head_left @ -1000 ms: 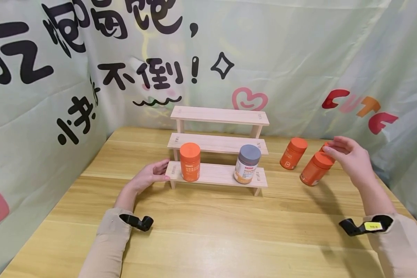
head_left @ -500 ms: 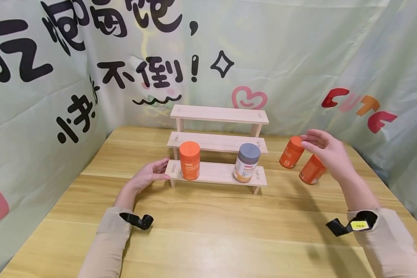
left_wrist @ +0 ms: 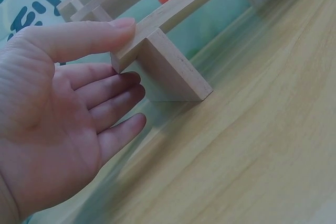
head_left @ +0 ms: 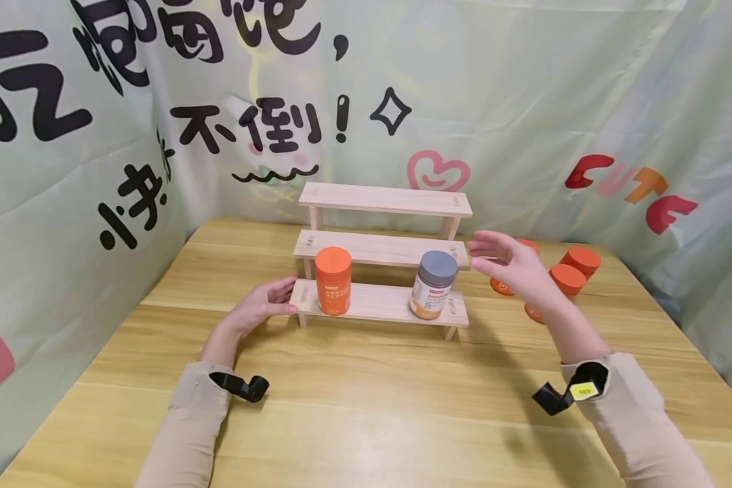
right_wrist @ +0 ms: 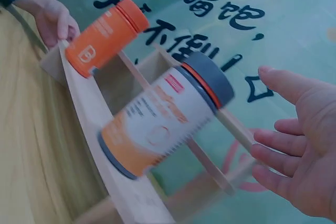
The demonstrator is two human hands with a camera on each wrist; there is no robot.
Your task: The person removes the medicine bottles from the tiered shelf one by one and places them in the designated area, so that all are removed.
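Currently | L hand [head_left: 259, 308] pinching rack [head_left: 381, 301] end, thumb atop | R hand [head_left: 509, 264] empty, fingers out, nr grey-lid jar [head_left: 434, 288]

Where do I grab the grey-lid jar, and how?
Probably the round sides of the jar, below its grey lid, from the right: it's upright near the right end of the lowest shelf, and the right hand is on that side.
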